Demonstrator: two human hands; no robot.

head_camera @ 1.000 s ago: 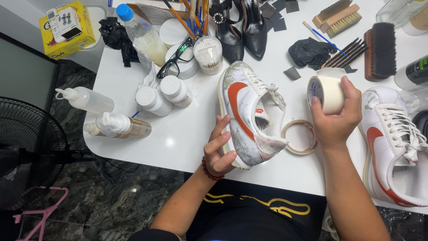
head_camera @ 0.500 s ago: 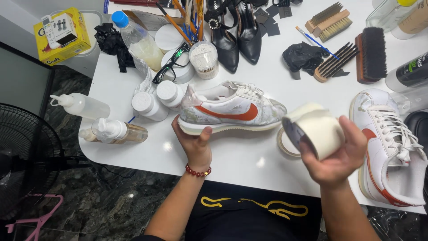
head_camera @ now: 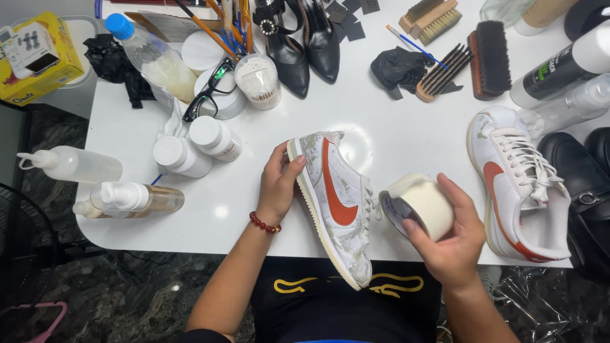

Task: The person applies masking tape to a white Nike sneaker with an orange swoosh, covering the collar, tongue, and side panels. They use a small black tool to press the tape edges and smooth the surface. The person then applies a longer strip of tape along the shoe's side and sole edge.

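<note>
My left hand (head_camera: 278, 185) grips the heel end of a white sneaker (head_camera: 333, 200) with an orange stripe, held on its side over the table's front edge. Grey smudges mark the upper of this sneaker. My right hand (head_camera: 448, 238) holds a roll of cream masking tape (head_camera: 416, 203) just right of the shoe, nearly touching its laces. A matching white sneaker (head_camera: 518, 181) lies on the table at the right.
On the white table (head_camera: 394, 136) stand white pots (head_camera: 200, 143), squeeze bottles (head_camera: 95, 181), eyeglasses (head_camera: 210, 89), a jar of cotton swabs (head_camera: 258, 79), black high heels (head_camera: 302, 41), brushes (head_camera: 473, 60), a black cloth (head_camera: 397, 67). Black loafers (head_camera: 581, 184) sit far right, a yellow box (head_camera: 38, 54) far left.
The sneaker has turned from lying sideways across the table to pointing toward me, toe over the edge. The tape roll has dropped lower and moved close beside the shoe.
</note>
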